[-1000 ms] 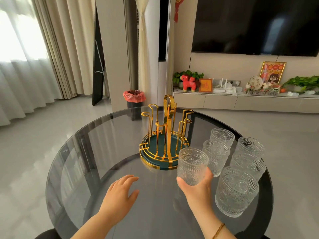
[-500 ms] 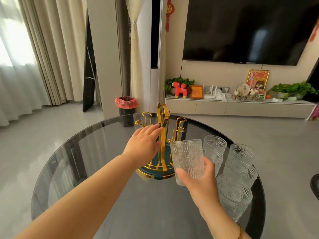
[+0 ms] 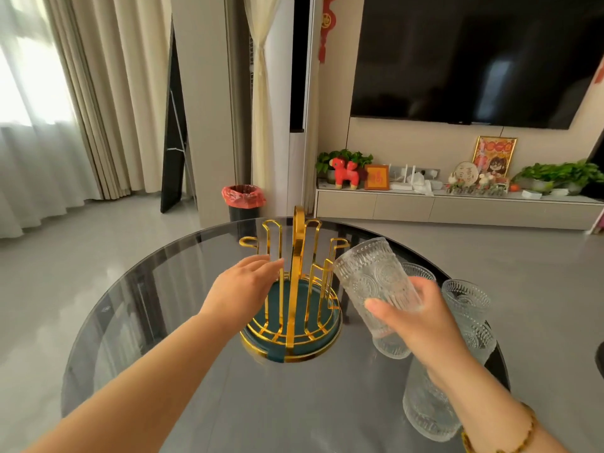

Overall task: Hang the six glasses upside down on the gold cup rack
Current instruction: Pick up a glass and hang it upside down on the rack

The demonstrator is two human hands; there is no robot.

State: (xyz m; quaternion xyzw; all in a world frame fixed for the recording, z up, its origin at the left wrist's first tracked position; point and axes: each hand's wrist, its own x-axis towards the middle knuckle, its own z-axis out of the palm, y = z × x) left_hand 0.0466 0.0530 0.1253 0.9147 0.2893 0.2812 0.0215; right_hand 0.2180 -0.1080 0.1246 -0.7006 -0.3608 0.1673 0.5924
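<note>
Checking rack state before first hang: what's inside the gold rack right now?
No glasses yet. Inside the gold cup rack only its dark green base tray and bare gold pegs show. The left hand covers part of the left side, so that section cannot be checked.

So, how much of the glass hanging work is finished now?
Nothing hangs yet: the gold rack has all pegs bare. The right hand holds one glass, tilted towards the rack; the left hand is at the rack. The other glasses wait on the table.
</note>
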